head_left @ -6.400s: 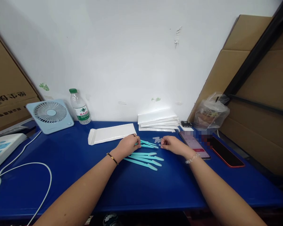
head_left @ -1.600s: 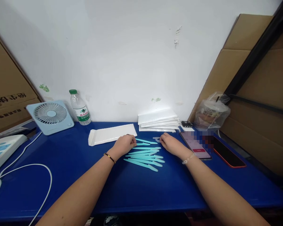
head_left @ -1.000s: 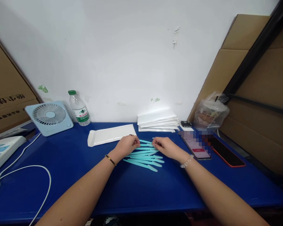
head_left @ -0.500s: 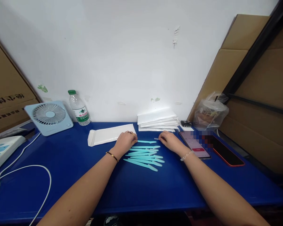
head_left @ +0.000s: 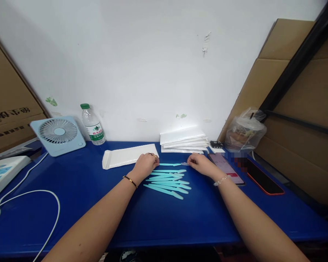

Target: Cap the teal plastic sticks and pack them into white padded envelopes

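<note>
My left hand is closed, its thumb and fingertips pinching the handle end of a turquoise eyebrow razor that points right. A small clear cap sits between the fingertips of my right hand, which is closed on it. The cap lies in line with the razor's blade end; whether they touch I cannot tell. Just below both hands, several more turquoise razors lie fanned out, partly overlapping, with blade ends to the right. Behind my left hand is a white padded envelope, partly covered by the fingers.
A stack of white padded envelopes stands against the wall. Two phones and a bagged cup are at the right. On the left are a blue fan, a water bottle and a white cable on the blue table.
My right hand has shifted slightly right and down with the clear cap, which now lines up with the razor's blade end and shows more fully. My left hand keeps its pinch on the razor.
</note>
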Action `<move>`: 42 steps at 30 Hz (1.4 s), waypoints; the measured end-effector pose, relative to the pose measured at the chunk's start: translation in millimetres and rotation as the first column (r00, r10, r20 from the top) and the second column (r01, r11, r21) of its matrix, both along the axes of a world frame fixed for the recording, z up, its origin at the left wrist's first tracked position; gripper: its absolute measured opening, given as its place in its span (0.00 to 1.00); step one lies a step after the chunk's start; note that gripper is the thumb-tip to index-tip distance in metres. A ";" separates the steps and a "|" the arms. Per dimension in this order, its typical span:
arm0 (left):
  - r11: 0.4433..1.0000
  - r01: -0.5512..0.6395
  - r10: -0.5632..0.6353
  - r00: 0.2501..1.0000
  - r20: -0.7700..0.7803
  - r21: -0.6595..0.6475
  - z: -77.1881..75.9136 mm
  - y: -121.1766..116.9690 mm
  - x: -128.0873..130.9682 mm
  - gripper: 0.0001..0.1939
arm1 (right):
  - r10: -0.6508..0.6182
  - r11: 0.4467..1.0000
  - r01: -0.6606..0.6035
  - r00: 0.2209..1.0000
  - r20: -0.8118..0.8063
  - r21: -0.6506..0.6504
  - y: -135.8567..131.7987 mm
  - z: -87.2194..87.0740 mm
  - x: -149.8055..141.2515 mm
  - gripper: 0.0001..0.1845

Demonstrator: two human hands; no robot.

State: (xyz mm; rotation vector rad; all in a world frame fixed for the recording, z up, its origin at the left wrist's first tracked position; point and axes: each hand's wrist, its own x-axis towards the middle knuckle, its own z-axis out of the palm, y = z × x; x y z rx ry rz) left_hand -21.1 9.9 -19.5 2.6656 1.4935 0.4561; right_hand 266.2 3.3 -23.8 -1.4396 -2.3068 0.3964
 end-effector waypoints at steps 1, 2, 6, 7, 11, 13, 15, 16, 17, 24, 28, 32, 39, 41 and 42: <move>1.000 0.000 0.000 1.000 0.003 -0.001 0.1 0.0 0.0 0.05 | -0.004 1.000 0.004 1.000 -0.011 0.002 0.2 0.3 0.7 0.07; 1.000 -0.001 0.001 1.000 0.005 -0.001 0.3 -0.1 -0.1 0.05 | -0.005 1.000 0.006 1.000 -0.023 0.012 0.5 0.2 1.0 0.07; 1.000 -0.010 0.011 1.000 0.009 -0.009 0.5 -0.2 -0.1 0.06 | 0.027 0.999 -0.025 0.998 -0.062 0.043 2.0 -3.5 -1.0 0.07; 1.000 -0.009 0.009 1.000 0.012 -0.014 0.3 -0.2 -0.1 0.06 | 0.033 0.999 -0.030 0.997 -0.069 0.043 2.4 -4.7 -1.7 0.06; 1.000 -0.003 0.003 1.000 0.031 -0.026 -0.8 -0.1 -0.2 0.06 | 0.039 0.999 -0.036 0.996 -0.080 0.037 2.5 -6.7 -3.5 0.05; 1.000 -0.004 0.005 0.999 0.032 -0.030 -0.7 -0.1 -0.2 0.06 | 0.040 0.999 -0.037 0.996 -0.081 0.034 2.0 -6.2 -3.6 0.05; 0.999 -0.010 0.010 1.000 0.027 -0.036 0.0 -0.1 -0.1 0.06 | 0.038 0.999 -0.035 0.996 -0.076 0.029 1.4 -5.4 -3.0 0.05; 0.999 -0.012 0.013 1.000 0.024 -0.039 0.4 -0.1 -0.1 0.06 | 0.033 0.999 -0.032 0.997 -0.071 0.027 1.1 -5.0 -2.4 0.05; 0.999 -0.014 0.015 1.000 0.022 -0.042 0.9 -0.1 0.0 0.06 | 0.029 0.999 -0.027 0.997 -0.065 0.024 1.0 -4.8 -1.7 0.05; 0.999 0.000 0.002 0.999 0.037 -0.046 2.5 -0.7 0.3 0.06 | 0.025 0.999 -0.022 0.994 -0.105 0.031 0.7 -7.2 -6.1 0.07; 0.998 0.005 -0.002 0.999 0.037 -0.062 3.7 -1.7 0.6 0.06 | 0.020 1.000 -0.024 0.983 -0.185 -0.017 -2.6 -9.0 -19.8 0.08; 0.997 0.021 -0.020 1.000 0.024 -0.069 4.6 -0.9 0.9 0.06 | 0.059 0.997 -0.067 0.972 -0.227 -0.028 -6.5 -8.7 -34.0 0.09; 0.986 0.110 -0.106 0.993 0.043 -0.124 7.9 -10.2 -2.0 0.25 | 0.099 0.991 -0.108 0.988 -0.116 -0.073 -21.5 7.0 -39.7 0.23; 0.957 0.213 -0.216 0.976 0.008 -0.197 11.1 -20.5 -0.2 0.43 | 0.134 0.985 -0.136 0.991 -0.021 -0.103 -36.0 16.1 -42.9 0.37; 0.943 0.239 -0.251 0.968 -0.024 -0.232 13.3 -26.8 1.8 0.48 | 0.153 0.982 -0.148 0.988 0.036 -0.121 -45.0 20.4 -45.8 0.43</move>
